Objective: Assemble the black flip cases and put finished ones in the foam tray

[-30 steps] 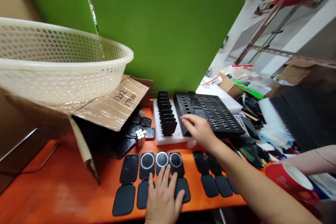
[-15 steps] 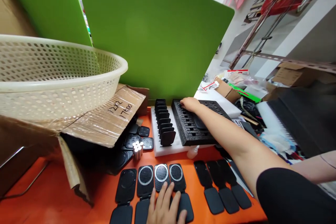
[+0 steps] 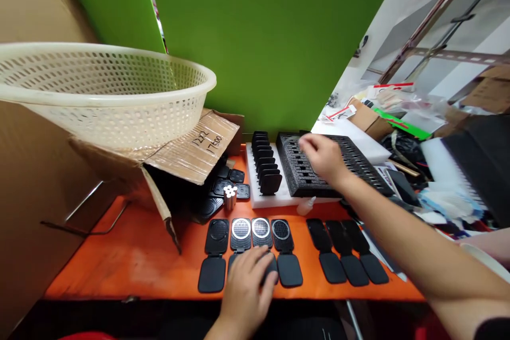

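Note:
My right hand is above the black slotted foam tray, its fingers closed in a pinch. A dark edge shows just behind the fingers; whether they hold it I cannot tell. My left hand rests palm down over the lower flaps of the hinged black cases, fingers stretched forward and thumb apart. Two of these cases, a middle one and the one at its right, have round rings on their upper halves, as does another beside them. The leftmost case has a bare round recess.
Black plates stand in a row on white foam. More unfolded black cases lie at right. A stack of small metal discs, a small bottle, a cardboard box and a white basket are around.
The view has shifted, showing more of the table's front edge. My right hand has lifted off the foam tray's back part and come nearer. My left hand stays over the cases, its fingers closer together.

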{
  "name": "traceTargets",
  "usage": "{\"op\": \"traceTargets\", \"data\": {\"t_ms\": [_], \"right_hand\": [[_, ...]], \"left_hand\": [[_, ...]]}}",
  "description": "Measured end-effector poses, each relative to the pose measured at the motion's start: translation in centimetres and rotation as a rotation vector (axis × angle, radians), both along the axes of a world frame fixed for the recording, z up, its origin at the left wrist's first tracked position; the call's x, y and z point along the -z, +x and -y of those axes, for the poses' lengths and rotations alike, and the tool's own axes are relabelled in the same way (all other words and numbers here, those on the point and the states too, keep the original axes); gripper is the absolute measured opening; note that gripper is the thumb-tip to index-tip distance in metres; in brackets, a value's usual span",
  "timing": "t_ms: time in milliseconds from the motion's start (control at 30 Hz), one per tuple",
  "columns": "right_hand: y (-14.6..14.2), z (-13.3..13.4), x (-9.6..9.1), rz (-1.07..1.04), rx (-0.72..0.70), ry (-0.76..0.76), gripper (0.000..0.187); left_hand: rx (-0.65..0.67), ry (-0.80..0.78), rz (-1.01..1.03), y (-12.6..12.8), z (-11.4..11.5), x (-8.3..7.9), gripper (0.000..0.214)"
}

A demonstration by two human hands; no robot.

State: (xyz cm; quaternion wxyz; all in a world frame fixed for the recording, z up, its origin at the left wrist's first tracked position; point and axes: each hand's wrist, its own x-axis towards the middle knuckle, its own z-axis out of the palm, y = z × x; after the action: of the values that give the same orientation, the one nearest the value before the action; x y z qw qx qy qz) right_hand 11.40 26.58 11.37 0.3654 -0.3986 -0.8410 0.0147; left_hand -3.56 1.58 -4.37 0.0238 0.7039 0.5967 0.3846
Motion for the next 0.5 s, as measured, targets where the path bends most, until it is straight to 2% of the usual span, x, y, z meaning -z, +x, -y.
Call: {"op": "traceTargets", "data": {"t_ms": [100,200,267,333,500], "right_hand": [[-2.8,7.4,4.1,0.086,-0.297,-0.246,0.018],[-7.0,11.7,8.6,0.161,-0.381,-0.487,0.02],[-9.8,12.7,10.7,0.225,-0.348,-0.538,0.019],[-12.0,12.8,11.8,0.323,-0.332,-0.528,0.019],[-14.0,12.4,12.4,0.51,-0.317,-0.442,0.02]], "left_hand": [[-0.142,0.02,-0.036,-4.5,1.0,0.4,0.022],[-0.259,0.013,-0.121,-8.0,1.3,1.3,0.026],[-0.275,-0.012,-0.177,-9.1,1.4,1.9,0.027],[-0.279,-0.04,-0.213,-9.3,1.3,2.3,0.026],[-0.301,-0.075,-0.223,-8.9,1.4,2.6,0.02]]}}
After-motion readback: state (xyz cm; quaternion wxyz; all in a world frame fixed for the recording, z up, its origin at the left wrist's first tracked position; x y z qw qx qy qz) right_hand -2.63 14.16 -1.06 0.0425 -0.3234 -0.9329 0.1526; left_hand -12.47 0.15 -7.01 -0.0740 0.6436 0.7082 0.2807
